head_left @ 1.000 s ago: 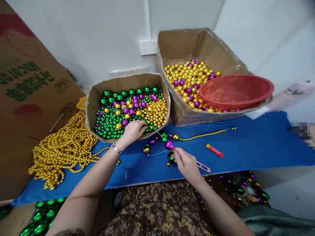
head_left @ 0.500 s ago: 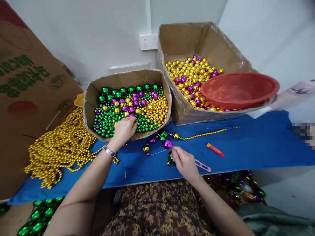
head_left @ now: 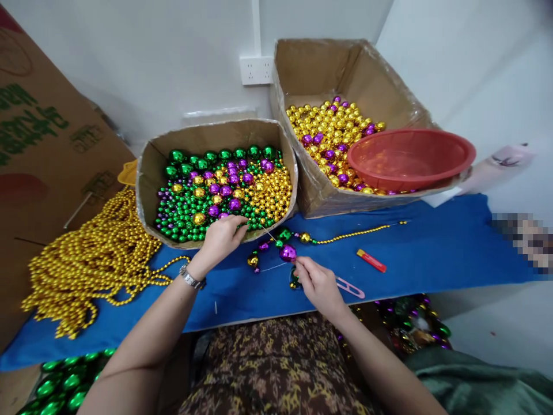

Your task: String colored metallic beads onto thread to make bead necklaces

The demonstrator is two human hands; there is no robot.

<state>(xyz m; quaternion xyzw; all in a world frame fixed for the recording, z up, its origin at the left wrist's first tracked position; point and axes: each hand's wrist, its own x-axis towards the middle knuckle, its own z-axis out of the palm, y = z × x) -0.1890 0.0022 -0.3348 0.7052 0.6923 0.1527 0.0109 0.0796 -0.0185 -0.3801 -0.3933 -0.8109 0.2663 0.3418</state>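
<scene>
My left hand (head_left: 225, 237), a watch on its wrist, is at the front rim of the smaller cardboard box (head_left: 216, 129). Its thumb and fingers are pinched together; what they hold, if anything, is too small to make out. A thin needle (head_left: 268, 233) runs from near those fingertips down to a green bead (head_left: 279, 244). My right hand (head_left: 318, 282) pinches the bead string right beside a large purple bead (head_left: 287, 252). Several strung beads, such as a gold bead (head_left: 253, 261), lie on the blue cloth (head_left: 259, 300) around it, with a loose white thread.
A larger box (head_left: 319, 63) of gold and purple beads stands behind, a red basin (head_left: 410, 158) on its rim. Gold bead strands (head_left: 95, 253) pile up at left. A red cutter (head_left: 371, 260) and pink clip-shaped tool (head_left: 351, 287) lie on the cloth.
My left hand has come out of the beads toward the box's front rim and the needle tip. My right hand keeps its pinch by the purple bead. The view has shifted slightly.
</scene>
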